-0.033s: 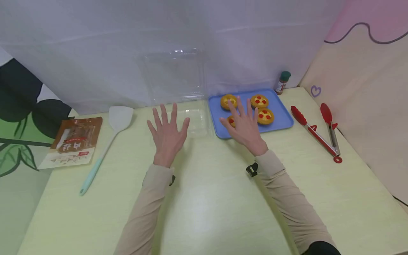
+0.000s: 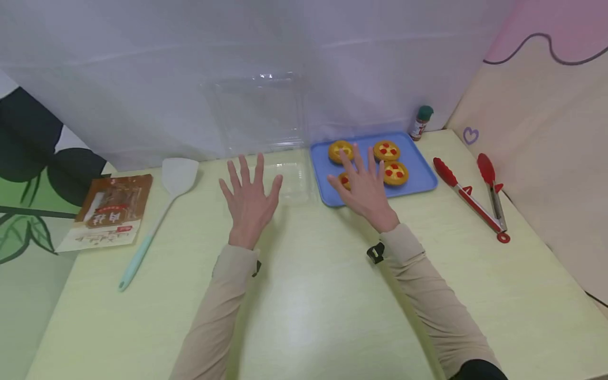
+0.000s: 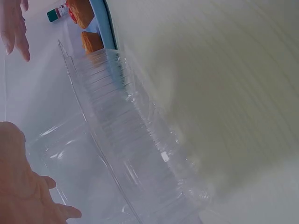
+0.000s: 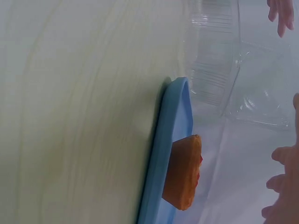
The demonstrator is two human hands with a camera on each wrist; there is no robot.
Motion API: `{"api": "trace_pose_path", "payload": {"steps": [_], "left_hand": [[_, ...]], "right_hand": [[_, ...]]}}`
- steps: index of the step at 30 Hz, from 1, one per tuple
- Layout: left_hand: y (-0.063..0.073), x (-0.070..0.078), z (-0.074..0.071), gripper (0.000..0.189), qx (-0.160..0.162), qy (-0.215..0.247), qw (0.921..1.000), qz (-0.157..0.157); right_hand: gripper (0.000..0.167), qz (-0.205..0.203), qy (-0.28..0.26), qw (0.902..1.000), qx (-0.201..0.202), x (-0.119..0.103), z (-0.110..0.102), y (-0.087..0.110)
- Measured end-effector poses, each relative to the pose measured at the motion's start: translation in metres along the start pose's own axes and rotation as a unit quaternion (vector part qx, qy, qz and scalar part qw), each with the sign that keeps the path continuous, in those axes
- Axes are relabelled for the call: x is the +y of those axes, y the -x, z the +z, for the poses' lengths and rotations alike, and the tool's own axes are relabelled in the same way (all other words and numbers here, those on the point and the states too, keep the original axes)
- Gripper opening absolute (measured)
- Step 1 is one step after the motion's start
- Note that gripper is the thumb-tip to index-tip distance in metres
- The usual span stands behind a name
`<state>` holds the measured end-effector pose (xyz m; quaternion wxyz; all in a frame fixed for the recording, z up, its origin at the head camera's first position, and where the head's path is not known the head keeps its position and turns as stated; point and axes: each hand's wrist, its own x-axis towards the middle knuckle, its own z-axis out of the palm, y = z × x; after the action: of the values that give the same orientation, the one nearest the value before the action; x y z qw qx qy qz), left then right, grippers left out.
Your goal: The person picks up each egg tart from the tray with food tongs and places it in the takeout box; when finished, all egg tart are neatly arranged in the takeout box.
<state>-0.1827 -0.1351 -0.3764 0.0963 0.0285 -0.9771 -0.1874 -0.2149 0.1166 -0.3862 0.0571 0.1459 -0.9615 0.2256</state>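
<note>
My left hand (image 2: 249, 208) hovers with fingers spread in front of a clear plastic box (image 3: 126, 140), whose lid (image 2: 261, 113) stands raised at the back. Nothing is in its grasp. My right hand (image 2: 366, 195), also spread and holding nothing, hangs above the front left of a blue tray (image 2: 418, 182). On that tray lie several small tarts with red pieces on top, among them one tart (image 2: 395, 173) at the right and another tart (image 4: 182, 172) seen side-on in the right wrist view. The right hand partly hides the front left tart (image 2: 344, 180).
A white spatula (image 2: 178, 177) with a mint handle lies left of the box, beside a brown and cream food packet (image 2: 114, 208). Red-tipped tongs (image 2: 480, 208) lie spread at the right. A small green-capped bottle (image 2: 420, 124) stands behind the tray, near the back cloth (image 2: 142, 79).
</note>
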Motion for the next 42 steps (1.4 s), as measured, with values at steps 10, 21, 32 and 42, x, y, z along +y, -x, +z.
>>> {"api": "trace_pose_path", "payload": {"steps": [10,21,32,42], "left_hand": [[-0.003,0.003,-0.002,0.071,0.01,0.012,0.9999,0.005],[-0.004,0.002,0.0,0.068,0.013,0.093,0.9953,0.022],[-0.003,-0.009,-0.017,0.058,0.063,0.273,0.9574,0.071],[-0.003,-0.025,-0.034,0.051,0.085,0.361,0.9269,0.059]], "right_hand": [[0.077,-0.012,-0.022,0.9996,0.016,-0.002,-0.005,-0.001],[0.08,-0.028,-0.104,0.9941,0.012,0.004,-0.012,0.002],[0.07,-0.076,-0.24,0.9675,0.027,0.013,-0.023,0.003],[0.056,-0.044,-0.323,0.9452,0.007,0.014,-0.032,0.003]]}}
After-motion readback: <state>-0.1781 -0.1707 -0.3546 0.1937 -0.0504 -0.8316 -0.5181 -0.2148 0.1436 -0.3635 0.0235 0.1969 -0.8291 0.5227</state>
